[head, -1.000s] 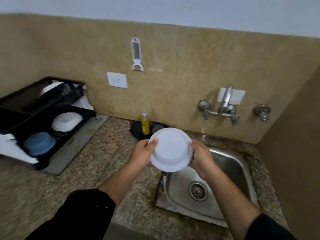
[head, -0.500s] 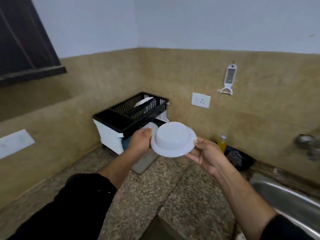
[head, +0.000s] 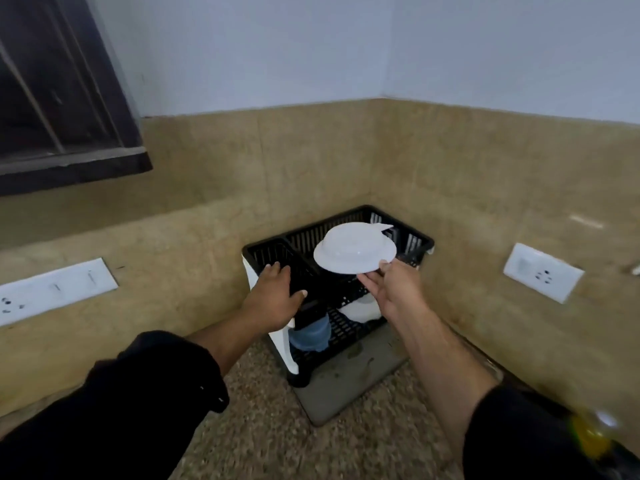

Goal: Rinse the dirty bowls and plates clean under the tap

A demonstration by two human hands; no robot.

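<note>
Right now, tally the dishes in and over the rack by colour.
White: 3 (white bowl in the right hand; white dish on the lower tier of the rack; white tip showing in the top tier)
Blue: 1 (blue bowl, lower tier)
Total: 4

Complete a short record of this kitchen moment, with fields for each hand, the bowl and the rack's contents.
Right hand: pinches the rim of the white bowl, thumb on top
White bowl: upside down, held over the top tier of the dish rack, apparently not yet set down
Left hand: rests on the rack's front left corner
Lower tier: blue bowl; white dish, partly hidden
Under the rack: grey drip tray on the speckled counter
</note>
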